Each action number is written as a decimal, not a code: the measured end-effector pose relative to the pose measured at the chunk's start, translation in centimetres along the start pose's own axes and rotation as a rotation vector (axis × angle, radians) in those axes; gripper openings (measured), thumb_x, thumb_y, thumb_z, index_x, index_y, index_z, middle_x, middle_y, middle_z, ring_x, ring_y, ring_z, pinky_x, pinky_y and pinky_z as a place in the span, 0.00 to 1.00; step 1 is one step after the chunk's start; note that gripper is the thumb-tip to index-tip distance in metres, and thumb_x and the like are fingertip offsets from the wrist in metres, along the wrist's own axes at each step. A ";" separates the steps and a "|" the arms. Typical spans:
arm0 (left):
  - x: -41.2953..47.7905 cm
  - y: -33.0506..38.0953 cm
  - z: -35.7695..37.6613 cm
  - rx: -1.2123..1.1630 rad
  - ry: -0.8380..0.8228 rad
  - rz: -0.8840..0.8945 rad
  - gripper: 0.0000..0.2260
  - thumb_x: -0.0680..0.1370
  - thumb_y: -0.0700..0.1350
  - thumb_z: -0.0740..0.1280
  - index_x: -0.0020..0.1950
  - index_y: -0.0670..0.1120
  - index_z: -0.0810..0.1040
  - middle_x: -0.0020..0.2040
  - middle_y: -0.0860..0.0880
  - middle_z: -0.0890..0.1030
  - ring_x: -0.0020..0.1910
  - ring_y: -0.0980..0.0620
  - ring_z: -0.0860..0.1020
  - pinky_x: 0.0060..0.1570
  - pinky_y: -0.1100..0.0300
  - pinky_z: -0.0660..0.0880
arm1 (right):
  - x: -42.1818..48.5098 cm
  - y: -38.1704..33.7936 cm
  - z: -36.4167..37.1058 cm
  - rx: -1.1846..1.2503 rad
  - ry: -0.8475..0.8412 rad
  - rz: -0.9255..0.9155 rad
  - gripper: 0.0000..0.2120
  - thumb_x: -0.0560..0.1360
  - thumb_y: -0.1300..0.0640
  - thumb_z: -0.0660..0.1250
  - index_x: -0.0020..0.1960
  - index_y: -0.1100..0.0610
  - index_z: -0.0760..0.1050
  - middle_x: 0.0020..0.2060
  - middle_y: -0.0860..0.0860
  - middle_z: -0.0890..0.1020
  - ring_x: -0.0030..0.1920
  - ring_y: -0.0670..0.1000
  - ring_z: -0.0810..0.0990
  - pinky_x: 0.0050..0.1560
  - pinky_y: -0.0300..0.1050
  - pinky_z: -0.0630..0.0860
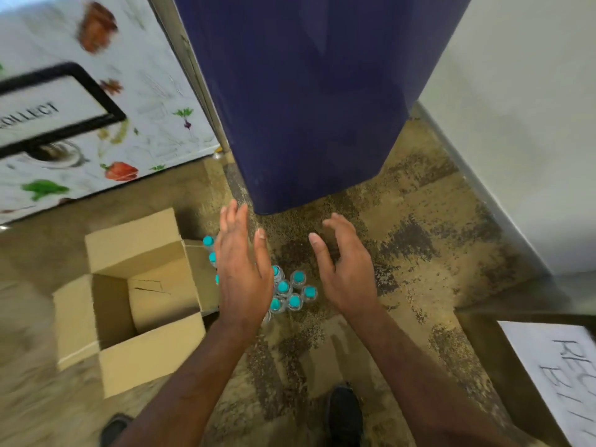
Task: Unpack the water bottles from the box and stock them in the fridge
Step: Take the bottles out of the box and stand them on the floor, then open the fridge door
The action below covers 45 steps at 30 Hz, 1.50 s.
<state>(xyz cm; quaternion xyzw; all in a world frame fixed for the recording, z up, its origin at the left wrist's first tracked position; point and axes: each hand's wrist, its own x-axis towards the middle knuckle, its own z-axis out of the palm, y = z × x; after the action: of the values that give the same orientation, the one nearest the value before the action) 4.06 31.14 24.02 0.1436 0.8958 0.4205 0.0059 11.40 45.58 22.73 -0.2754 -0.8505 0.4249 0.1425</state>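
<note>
Teal-capped bottles (295, 301) stand on floor (403, 240) beside the open box (151, 353), seemingly outside.

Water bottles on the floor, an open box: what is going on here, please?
A person stands over a cluster of teal-capped water bottles on the floor, beside an open cardboard box that looks empty. The left hand and the right hand hover open above the bottles, holding nothing. The dark blue fridge stands just beyond.
</note>
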 end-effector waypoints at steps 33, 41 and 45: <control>-1.2 41.9 -37.9 0.059 0.381 0.419 0.25 0.87 0.50 0.58 0.83 0.44 0.61 0.84 0.47 0.59 0.84 0.54 0.50 0.82 0.57 0.48 | -3.6 -44.4 -35.6 -0.106 0.258 -0.605 0.23 0.81 0.41 0.58 0.71 0.52 0.69 0.76 0.49 0.64 0.78 0.48 0.56 0.74 0.57 0.64; 1.3 48.9 -35.2 0.141 0.468 0.433 0.26 0.87 0.51 0.57 0.84 0.46 0.59 0.84 0.48 0.57 0.84 0.55 0.48 0.82 0.55 0.48 | 2.1 -45.8 -43.0 -0.075 0.192 -0.730 0.25 0.81 0.40 0.57 0.74 0.51 0.66 0.78 0.47 0.59 0.79 0.46 0.48 0.76 0.56 0.60; 2.7 52.9 -32.7 0.166 0.507 0.406 0.26 0.86 0.53 0.56 0.84 0.47 0.59 0.85 0.50 0.56 0.84 0.56 0.47 0.81 0.56 0.48 | 5.7 -45.7 -46.8 -0.070 0.165 -0.781 0.26 0.81 0.40 0.58 0.74 0.51 0.65 0.79 0.47 0.57 0.79 0.46 0.47 0.77 0.54 0.58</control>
<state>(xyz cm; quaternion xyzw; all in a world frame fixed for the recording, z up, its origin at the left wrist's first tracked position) 10.50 39.30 85.43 0.2098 0.8530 0.3612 -0.3129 13.23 56.84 87.36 0.0307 -0.8909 0.2858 0.3516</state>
